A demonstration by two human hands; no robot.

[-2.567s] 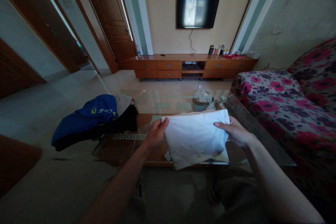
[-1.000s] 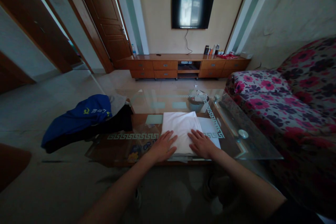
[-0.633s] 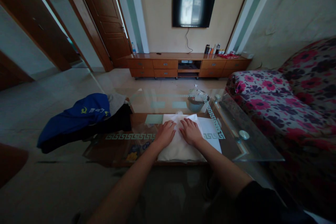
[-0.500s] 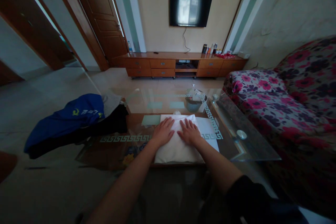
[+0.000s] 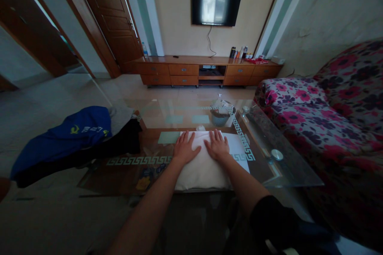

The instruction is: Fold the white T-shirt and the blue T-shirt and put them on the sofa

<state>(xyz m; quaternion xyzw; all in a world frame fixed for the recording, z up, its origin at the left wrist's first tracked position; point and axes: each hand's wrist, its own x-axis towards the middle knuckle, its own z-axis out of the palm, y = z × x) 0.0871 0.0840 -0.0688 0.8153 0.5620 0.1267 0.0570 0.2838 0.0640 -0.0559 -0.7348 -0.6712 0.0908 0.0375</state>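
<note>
Folded white cloth [image 5: 203, 167] lies flat on glass table [image 5: 278, 171], right of the blue garment [image 5: 66, 137]. Left hand [image 5: 184, 149] and right hand [image 5: 217, 146] rest on its far half, fingers spread, gripping nothing. Judged soft, light, floppy; best lifted by both side edges.

My left hand [image 5: 184, 148] and right hand [image 5: 217, 146] lie flat on the folded white cloth [image 5: 203, 169], so the fabric under my palms is hidden. To the left of my left hand, the blue garment [image 5: 64, 137] covers most of the dark clothing [image 5: 119, 145] beneath it. Beyond my fingertips, the small basket [image 5: 220, 116] holds something too small to make out. My forearms run out of the picture's bottom edge.
</note>
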